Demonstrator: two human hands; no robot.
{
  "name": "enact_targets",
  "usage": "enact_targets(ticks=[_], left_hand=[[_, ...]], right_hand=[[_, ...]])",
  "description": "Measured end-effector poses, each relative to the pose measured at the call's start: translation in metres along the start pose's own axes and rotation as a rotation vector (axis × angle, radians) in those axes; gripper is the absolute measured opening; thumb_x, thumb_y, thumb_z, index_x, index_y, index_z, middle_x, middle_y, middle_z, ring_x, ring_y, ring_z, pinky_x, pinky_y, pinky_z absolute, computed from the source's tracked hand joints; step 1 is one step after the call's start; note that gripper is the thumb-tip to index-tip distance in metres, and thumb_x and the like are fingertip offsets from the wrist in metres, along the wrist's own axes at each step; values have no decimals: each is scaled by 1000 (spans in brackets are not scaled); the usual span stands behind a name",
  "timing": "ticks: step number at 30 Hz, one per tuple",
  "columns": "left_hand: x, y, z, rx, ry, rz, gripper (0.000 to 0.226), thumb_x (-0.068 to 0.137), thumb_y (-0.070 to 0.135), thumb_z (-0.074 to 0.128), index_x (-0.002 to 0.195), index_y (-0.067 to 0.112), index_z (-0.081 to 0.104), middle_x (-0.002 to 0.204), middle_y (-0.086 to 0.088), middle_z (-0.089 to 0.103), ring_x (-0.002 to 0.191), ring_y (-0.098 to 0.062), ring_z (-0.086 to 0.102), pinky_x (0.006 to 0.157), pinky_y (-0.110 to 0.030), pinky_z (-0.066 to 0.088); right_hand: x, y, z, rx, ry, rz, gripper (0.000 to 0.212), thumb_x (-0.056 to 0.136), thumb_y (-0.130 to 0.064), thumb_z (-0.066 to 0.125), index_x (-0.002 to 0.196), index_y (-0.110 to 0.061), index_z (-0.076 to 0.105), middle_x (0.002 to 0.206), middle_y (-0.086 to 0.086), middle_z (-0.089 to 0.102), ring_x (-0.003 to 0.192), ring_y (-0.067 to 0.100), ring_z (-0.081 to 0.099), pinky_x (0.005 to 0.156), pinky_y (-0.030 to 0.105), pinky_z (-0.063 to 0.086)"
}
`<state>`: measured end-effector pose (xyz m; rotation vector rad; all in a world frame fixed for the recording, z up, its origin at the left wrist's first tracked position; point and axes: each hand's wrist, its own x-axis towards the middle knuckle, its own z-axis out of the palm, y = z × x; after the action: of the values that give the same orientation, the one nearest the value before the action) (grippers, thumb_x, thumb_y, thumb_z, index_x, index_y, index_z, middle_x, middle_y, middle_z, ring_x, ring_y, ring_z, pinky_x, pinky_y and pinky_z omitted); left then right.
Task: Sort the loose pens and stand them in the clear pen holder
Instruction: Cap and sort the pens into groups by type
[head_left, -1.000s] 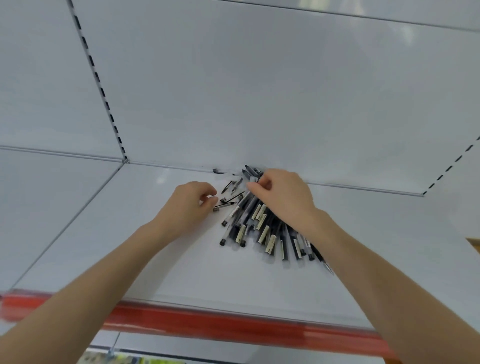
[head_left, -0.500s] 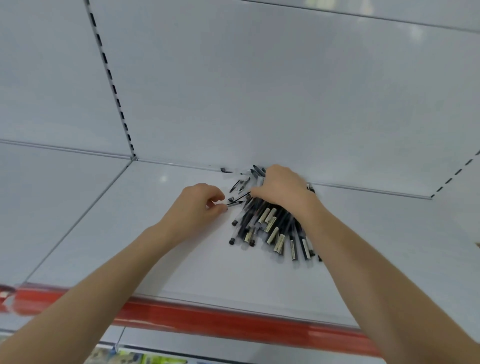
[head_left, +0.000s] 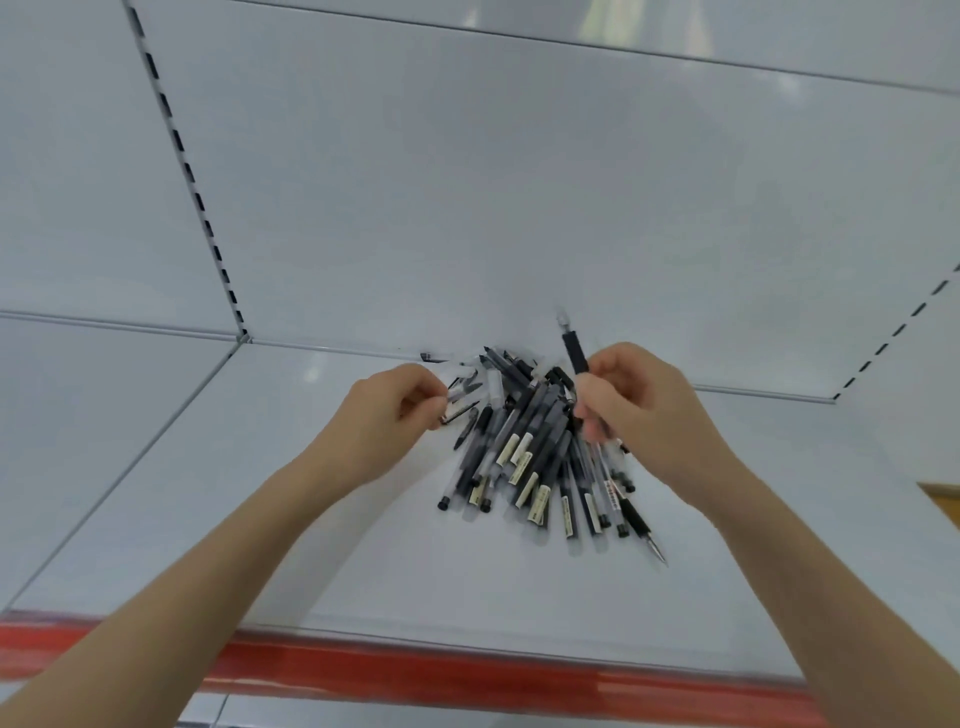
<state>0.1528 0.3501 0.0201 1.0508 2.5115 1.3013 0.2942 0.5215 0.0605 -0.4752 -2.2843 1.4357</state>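
Clamping the right hand's (head_left: 644, 415) fingers (head_left: 592, 421) round a black pen (head_left: 575, 356) — holding it near upright, metal tip pointing up, above the pile of loose pens (head_left: 530, 462). Pinching the left hand's (head_left: 384, 426) fingers (head_left: 428, 402) together on a small dark pen piece (head_left: 460, 410) at the pile's left edge; too blurred for telling cap from pen. Hovering both hands over the pile — black and clear barrels with pale labels, lying crossed and fanned out on the white shelf (head_left: 337, 545), close to the back panel (head_left: 467, 182). Crossing the red strip (head_left: 415, 670) along the shelf front with both forearms.
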Motion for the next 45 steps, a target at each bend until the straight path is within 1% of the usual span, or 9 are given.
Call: enact_targets(ticks=[5, 10, 14, 22, 25, 28, 32, 40, 45], left_hand=[[-20, 36, -11, -408, 14, 46, 16, 90, 5, 52, 88, 18, 62, 82, -1, 67, 67, -3, 63, 76, -19, 52], [-28, 52, -14, -456, 32, 65, 21, 90, 3, 50, 88, 20, 63, 80, 1, 67, 65, 0, 63, 75, -16, 52], [-30, 54, -18, -396, 39, 97, 23, 90, 3, 50, 87, 23, 63, 79, 2, 66, 65, 1, 61, 74, -15, 51], [-33, 54, -21, -340, 26, 139, 20, 89, 10, 57, 85, 28, 65, 84, 4, 69, 73, -3, 63, 77, -17, 51], [-35, 61, -17, -306, 2, 184, 17, 88, 11, 59, 86, 27, 66, 94, 5, 69, 84, -4, 62, 78, -11, 48], [-36, 68, -10, -583, 87, 133, 15, 84, 6, 61, 86, 20, 67, 80, 6, 72, 78, -2, 65, 75, -13, 51], [-36, 75, 3, -922, 200, 37, 9, 79, 6, 61, 85, 11, 65, 69, -1, 71, 73, -14, 69, 71, -23, 56], [-35, 77, 5, -964, 212, 54, 14, 85, 2, 56, 89, 12, 65, 69, 0, 70, 76, -19, 70, 72, -25, 56], [-26, 57, 5, -865, 145, -86, 16, 88, 3, 55, 96, 14, 64, 70, 0, 68, 71, -12, 68, 62, -22, 56]], right_hand=[[-25, -1, -10, -367, -50, -263, 13, 89, -25, 56, 79, -33, 56, 72, -2, 58, 61, 13, 50, 58, 14, 39], [-33, -1, -13, -474, -43, -379, 12, 86, -33, 51, 86, -27, 62, 77, -22, 56, 69, -1, 51, 64, 7, 37], [-35, -1, -13, -476, -30, -421, 16, 85, -39, 46, 86, -30, 60, 77, -21, 56, 68, -3, 51, 63, 6, 36], [-38, -5, -13, -477, -35, -397, 13, 86, -39, 47, 86, -33, 59, 75, -24, 56, 67, 0, 52, 61, 8, 36], [-42, -7, -8, -441, -92, -381, 9, 88, -37, 50, 83, -32, 56, 67, -12, 57, 55, 6, 47, 52, 12, 35], [-47, -9, 0, -239, -129, -286, 11, 91, -23, 54, 81, -26, 58, 66, 6, 58, 47, 7, 41, 48, 12, 32], [-51, -5, 18, -103, -82, -268, 11, 90, -25, 53, 81, -22, 59, 57, -6, 53, 47, 3, 42, 48, 9, 32], [-51, -5, 33, 75, -1, -251, 13, 88, -21, 55, 76, -20, 59, 53, -6, 50, 48, 5, 41, 47, 14, 33], [-36, 1, 36, 3, -174, -110, 12, 92, -21, 53, 85, -20, 63, 63, -6, 64, 48, 4, 56, 48, 15, 42]])
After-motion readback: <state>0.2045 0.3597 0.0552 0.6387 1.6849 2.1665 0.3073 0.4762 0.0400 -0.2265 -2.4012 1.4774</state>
